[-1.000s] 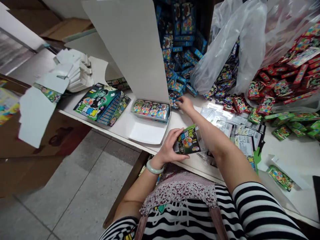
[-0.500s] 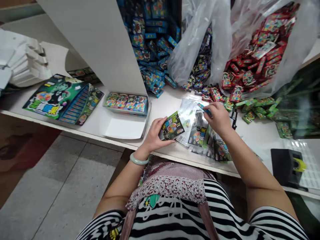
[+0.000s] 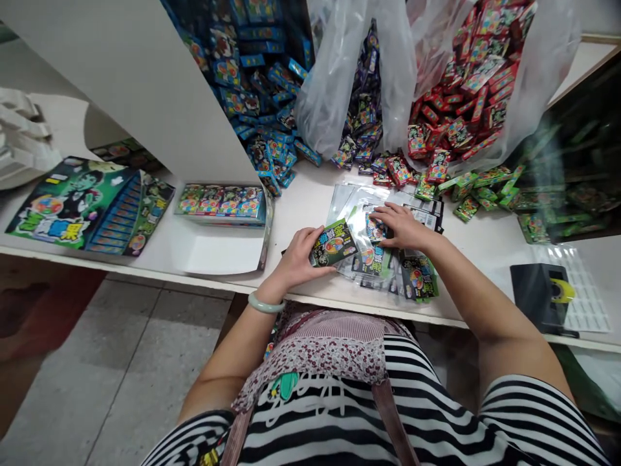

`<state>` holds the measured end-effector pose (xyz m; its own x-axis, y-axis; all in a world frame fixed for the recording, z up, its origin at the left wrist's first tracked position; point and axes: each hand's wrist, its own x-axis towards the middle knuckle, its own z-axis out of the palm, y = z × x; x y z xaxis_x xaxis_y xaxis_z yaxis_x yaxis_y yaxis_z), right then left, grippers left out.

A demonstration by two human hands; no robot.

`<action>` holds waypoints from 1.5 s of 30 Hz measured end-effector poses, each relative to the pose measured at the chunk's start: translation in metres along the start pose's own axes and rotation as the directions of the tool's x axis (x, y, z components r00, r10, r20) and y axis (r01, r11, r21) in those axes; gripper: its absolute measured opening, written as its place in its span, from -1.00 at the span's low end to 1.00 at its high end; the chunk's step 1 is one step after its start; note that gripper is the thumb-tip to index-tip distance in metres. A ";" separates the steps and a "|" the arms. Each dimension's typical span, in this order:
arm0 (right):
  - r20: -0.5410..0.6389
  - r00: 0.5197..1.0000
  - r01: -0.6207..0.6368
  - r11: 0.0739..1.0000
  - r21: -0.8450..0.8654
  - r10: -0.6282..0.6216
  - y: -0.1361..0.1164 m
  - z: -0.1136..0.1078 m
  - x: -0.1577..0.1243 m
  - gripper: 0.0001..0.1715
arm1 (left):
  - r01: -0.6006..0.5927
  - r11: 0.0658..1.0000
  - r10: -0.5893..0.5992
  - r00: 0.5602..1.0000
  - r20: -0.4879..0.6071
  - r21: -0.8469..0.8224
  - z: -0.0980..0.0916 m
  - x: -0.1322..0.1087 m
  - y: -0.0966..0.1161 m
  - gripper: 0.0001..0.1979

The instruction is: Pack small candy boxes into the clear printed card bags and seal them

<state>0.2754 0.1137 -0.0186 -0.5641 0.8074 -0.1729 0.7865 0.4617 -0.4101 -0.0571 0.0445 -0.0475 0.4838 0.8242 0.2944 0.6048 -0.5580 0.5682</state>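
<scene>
My left hand (image 3: 301, 260) grips a black and green printed packet (image 3: 334, 244) between thumb and fingers, just above the table's front edge. To its right, my right hand (image 3: 400, 226) has its fingers around a small blue box (image 3: 376, 228), over the clear plastic bags. Under and beside that hand lie clear bags with black and green printed cards (image 3: 418, 277). The white display tray (image 3: 223, 249) stands left of my left hand, with a row of small colourful boxes (image 3: 220, 202) along its back and a bare white front part.
Small blue boxes (image 3: 279, 152), purple boxes (image 3: 363, 120), red boxes (image 3: 456, 123) and green boxes (image 3: 485, 188) are heaped behind the bags. A green display box (image 3: 72, 204) lies at left. A black tape dispenser (image 3: 538, 294) sits at right. White cartons (image 3: 24, 139) are at far left.
My right hand has come down and a little left relative to the bags, with the small blue box. My left hand still has the packet. The whole view has shifted.
</scene>
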 end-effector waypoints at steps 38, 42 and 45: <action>-0.362 0.923 0.081 0.856 0.511 0.129 -0.083 -0.016 -0.045 -0.65 | 0.125 0.686 -0.271 0.958 -0.093 -0.717 0.032 0.024 0.076 -0.52; -0.275 0.960 0.078 0.896 0.438 0.051 -0.077 -0.012 -0.054 -0.62 | 0.174 0.572 -0.345 0.938 -0.043 -0.801 0.053 0.008 0.084 -0.44; -0.194 0.981 0.093 0.899 0.427 -0.010 -0.075 -0.006 -0.060 -0.68 | 0.205 0.547 -0.367 0.930 -0.012 -0.811 0.059 -0.006 0.083 -0.39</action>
<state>0.2518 0.0333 0.0276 -0.5122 0.8588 0.0078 0.5473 0.3333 -0.7677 0.0278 -0.0132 -0.0477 0.2201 0.9726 0.0747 -0.0827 -0.0577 0.9949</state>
